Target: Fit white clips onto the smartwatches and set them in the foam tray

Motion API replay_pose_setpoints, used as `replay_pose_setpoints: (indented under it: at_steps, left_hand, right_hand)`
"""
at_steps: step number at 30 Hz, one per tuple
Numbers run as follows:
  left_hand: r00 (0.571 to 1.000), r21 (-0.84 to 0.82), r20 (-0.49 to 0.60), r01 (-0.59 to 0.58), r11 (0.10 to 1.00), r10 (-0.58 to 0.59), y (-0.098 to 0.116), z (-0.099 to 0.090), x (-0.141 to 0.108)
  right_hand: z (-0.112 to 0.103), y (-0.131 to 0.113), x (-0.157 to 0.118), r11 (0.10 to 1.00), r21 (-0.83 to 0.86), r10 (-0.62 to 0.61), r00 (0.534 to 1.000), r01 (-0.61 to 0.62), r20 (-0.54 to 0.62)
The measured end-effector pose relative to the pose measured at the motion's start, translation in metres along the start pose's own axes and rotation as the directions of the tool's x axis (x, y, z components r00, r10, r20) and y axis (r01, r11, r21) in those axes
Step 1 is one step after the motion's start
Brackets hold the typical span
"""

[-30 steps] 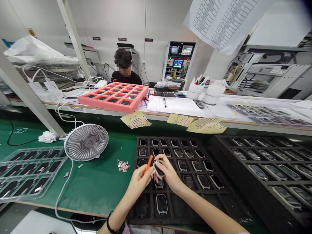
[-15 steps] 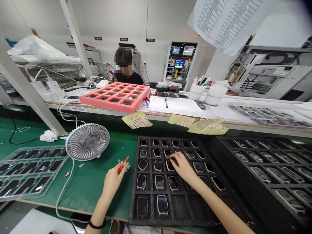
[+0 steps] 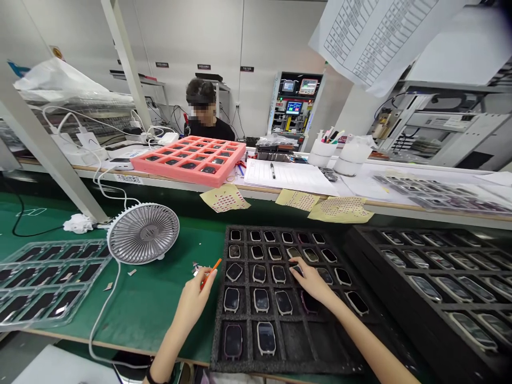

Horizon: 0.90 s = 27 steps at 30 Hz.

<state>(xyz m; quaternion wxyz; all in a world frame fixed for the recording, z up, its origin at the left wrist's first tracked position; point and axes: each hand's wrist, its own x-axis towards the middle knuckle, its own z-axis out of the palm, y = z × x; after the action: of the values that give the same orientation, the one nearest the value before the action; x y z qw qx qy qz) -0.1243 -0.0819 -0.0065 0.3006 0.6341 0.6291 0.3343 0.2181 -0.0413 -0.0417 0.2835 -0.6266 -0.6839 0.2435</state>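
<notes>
On the black foam tray (image 3: pixel 294 338), the right hand (image 3: pixel 314 282) rests open; the left hand (image 3: pixel 194 301) pinches an orange tool (image 3: pixel 210 273).

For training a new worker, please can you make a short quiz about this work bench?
1. What does the left hand hold? A) a pen B) an orange stick C) a pair of scissors
2. True or false: the right hand is on the black foam tray.
3. Fill in the colour: the round fan stands on the ___ mat.

Key: 1 B; 2 true; 3 green.
</notes>
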Motion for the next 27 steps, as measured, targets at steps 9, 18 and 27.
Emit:
replay_pose_setpoints:
  at_steps: [9,18,27]
  left_hand:
    - [0.932,-0.351,0.331,-0.022,0.936,0.146,0.053,0.029,-0.021]
    - [0.91,-0.43,0.375,0.001,0.903,0.178,0.075,0.049,-0.026]
    - [0.892,-0.512,0.422,0.086,0.854,0.163,0.067,0.054,-0.022]
  right_hand:
    - [0.009,-0.081,-0.02,0.462,0.875,0.069,0.99,-0.142,0.125]
    - [0.026,-0.132,-0.021,0.215,0.956,0.011,0.979,-0.202,0.205]
    - [0.026,-0.135,-0.022,0.174,0.963,-0.005,0.978,-0.205,0.209]
